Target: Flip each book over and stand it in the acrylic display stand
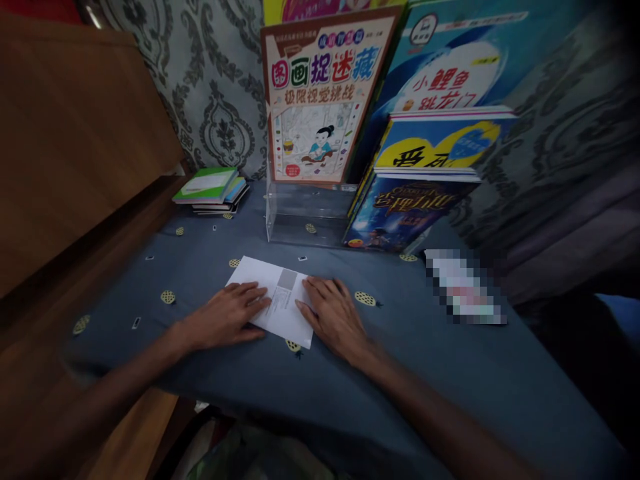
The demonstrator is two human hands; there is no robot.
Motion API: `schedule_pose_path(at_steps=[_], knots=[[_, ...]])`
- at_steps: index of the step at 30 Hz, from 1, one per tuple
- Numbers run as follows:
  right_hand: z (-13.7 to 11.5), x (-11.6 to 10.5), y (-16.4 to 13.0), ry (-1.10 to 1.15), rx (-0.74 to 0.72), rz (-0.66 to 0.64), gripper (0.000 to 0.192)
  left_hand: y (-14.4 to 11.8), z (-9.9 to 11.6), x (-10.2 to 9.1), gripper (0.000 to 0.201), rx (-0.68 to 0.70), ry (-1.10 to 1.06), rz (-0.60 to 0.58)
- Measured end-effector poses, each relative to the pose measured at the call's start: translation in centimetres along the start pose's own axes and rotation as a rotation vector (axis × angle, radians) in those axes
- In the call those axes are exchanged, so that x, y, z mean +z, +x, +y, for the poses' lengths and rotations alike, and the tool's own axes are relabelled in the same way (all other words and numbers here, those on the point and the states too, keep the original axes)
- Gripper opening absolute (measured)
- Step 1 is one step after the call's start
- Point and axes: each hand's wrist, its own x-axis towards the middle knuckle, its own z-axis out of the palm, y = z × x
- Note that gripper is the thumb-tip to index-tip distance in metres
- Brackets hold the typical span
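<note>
White printed paper sheet [276, 300] lies flat directly under your fingers, on the blue-grey cloth-covered surface [400, 360] just in front of you, its long axis running slantwise from far-left to near-right

Your left hand [227, 315] rests palm down on the sheet's left half, fingers [250, 293] stretched out flat and loosely together, tips pointing toward the middle of the page. Your right hand [333, 313] presses on the right half in the same way, fingers [320, 290] extended and slightly fanned, covering the sheet's right edge. Neither hand pinches or lifts anything; both simply lie on the paper. The two hands are about equally near, one on each side, with a grey printed patch showing in the gap between them

Farther out, a clear plastic book stand [300, 217] sits beyond the sheet, holding an upright orange-bordered picture-puzzle book [320, 93]. Leaning beside it to the right are a yellow-and-blue book [440, 143] and a dark blue book with a starry cover [405, 210]. A small stack of green and blue thin books [213, 190] lies far left, near a wooden panel [75, 133]. Patterned grey wallpaper [215, 80] backs it all
</note>
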Motion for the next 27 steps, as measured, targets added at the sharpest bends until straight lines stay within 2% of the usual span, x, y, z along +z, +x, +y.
schedule_pose_path(at_steps=[5, 7, 11, 16, 20, 23, 25, 27], knots=[[-0.2, -0.9, 0.0, 0.066, -0.021, 0.023, 0.035, 0.3, 1.2, -1.3, 0.042, 0.068, 0.013, -0.137], [-0.3, -1.1, 0.0, 0.115, -0.03, 0.047, 0.033, 0.3, 1.6, -1.3, 0.046, 0.095, 0.035, -0.165], [-0.1, -1.3, 0.1, 0.224, -0.018, 0.056, 0.031, -0.1, 2.0, -1.2, 0.068, 0.124, 0.087, -0.211], [0.6, -0.6, 0.1, 0.31, 0.036, 0.045, 0.027, -0.4, 1.5, -0.7, 0.061, 0.086, 0.041, -0.195], [1.0, 0.2, -0.1, 0.271, 0.0, 0.091, 0.025, 0.1, 1.0, 1.6, 0.079, 0.083, 0.097, -0.221], [1.1, 0.3, -0.2, 0.253, -0.013, 0.091, 0.026, 0.6, 1.2, 3.1, 0.081, 0.044, 0.183, -0.197], [1.2, 0.1, -0.2, 0.265, -0.007, 0.084, 0.026, 0.7, 1.2, 3.1, 0.079, 0.025, 0.195, -0.172], [1.4, -0.4, -0.1, 0.303, 0.005, 0.074, 0.028, 0.5, 0.9, 2.2, 0.079, 0.023, 0.141, -0.162]])
